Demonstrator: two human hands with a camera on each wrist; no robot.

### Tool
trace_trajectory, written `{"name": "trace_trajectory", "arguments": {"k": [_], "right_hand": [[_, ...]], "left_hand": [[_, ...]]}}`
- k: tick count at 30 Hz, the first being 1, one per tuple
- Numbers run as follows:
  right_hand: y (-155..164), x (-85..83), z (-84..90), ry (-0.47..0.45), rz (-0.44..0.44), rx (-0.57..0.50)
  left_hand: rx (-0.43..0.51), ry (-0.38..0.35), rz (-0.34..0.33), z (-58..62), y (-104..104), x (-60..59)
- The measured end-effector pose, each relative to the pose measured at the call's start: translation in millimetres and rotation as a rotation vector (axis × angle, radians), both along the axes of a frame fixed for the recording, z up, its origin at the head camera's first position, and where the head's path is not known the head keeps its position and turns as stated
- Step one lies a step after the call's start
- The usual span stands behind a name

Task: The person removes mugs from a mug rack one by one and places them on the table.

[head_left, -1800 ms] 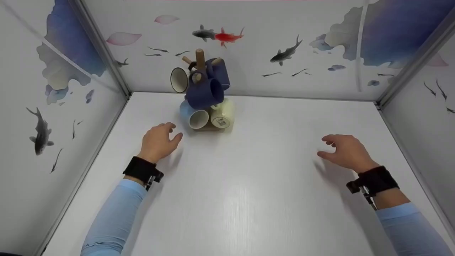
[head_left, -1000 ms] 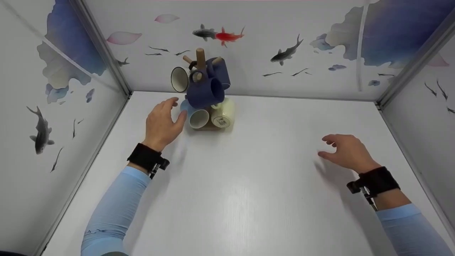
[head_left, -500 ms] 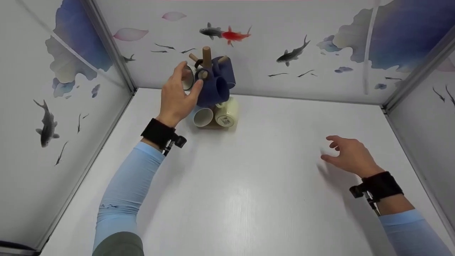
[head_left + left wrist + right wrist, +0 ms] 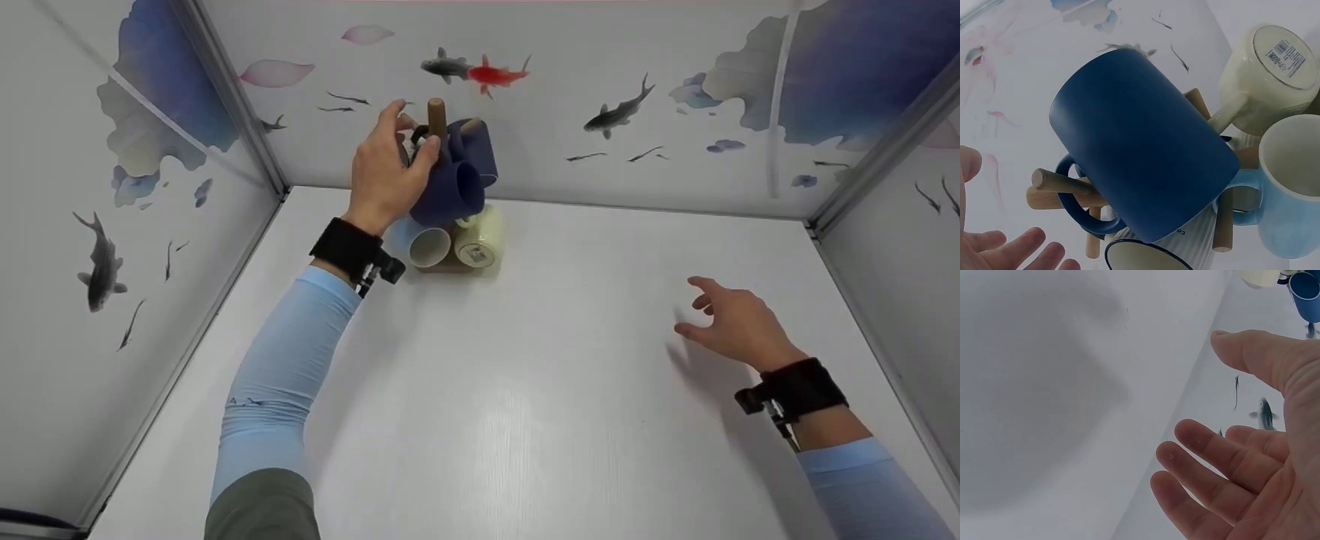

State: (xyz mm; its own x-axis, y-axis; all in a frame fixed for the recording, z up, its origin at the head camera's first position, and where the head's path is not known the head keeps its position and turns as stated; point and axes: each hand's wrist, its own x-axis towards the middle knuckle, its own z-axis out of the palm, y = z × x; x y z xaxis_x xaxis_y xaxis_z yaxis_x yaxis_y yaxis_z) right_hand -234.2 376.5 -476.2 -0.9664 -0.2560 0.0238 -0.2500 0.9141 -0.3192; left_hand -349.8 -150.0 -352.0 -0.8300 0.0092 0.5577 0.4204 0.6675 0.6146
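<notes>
1. Head view: the left hand (image 4: 390, 176) is raised at the wooden mug tree (image 4: 436, 120) at the back of the white worktop (image 4: 525, 390), fingers loosely spread beside the dark blue mug (image 4: 450, 191); whether it touches cannot be told. The right hand (image 4: 731, 322) hovers well apart, its grip relaxed and holding nothing.
2. Left wrist view: the dark blue mug (image 4: 1140, 152) hangs on a peg, with a cream mug (image 4: 1266, 79) and a light blue mug (image 4: 1286, 197) beside it; fingers (image 4: 1022, 250) are straight, apart from the mugs.
3. Right wrist view: the right hand (image 4: 1252, 461) has its fingers spread, grasping nothing.
</notes>
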Motion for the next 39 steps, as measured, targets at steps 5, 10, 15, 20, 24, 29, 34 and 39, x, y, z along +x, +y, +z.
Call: {"name": "trace_trajectory", "arguments": {"k": [5,10,15,20,24,29,34,39], "right_hand": [[0.6,0.7,-1.0,-0.006,0.0,0.004],[1.0,0.7,-3.0,-0.017,0.0,0.004],[2.5,1.4,-4.6,-0.014,0.0,0.008],[-1.1,1.4,-3.5,-0.016,0.001,0.0],[-8.6,-1.2,-0.9,-0.021,0.006,-0.004],[-20.0,-6.1,0.1,-0.02,0.013,-0.008],[-31.0,-9.7,-1.6,-0.014,0.029,-0.025],[-44.0,-14.6,-1.7,-0.019,0.056,-0.046]], "left_hand": [[-0.02,-0.051,-0.004,9.4,4.7,-13.4],[-0.057,-0.082,-0.009,16.6,11.7,-24.7],[-0.098,-0.096,0.005,25.0,19.6,-34.1],[-0.129,-0.136,0.029,30.8,23.9,-41.6],[-0.125,-0.18,0.039,30.9,24.0,-45.7],[-0.1,-0.23,0.064,30.5,25.3,-49.7],[-0.097,-0.255,0.092,31.1,28.3,-51.7],[-0.126,-0.277,0.104,32.4,30.2,-52.0]]}}
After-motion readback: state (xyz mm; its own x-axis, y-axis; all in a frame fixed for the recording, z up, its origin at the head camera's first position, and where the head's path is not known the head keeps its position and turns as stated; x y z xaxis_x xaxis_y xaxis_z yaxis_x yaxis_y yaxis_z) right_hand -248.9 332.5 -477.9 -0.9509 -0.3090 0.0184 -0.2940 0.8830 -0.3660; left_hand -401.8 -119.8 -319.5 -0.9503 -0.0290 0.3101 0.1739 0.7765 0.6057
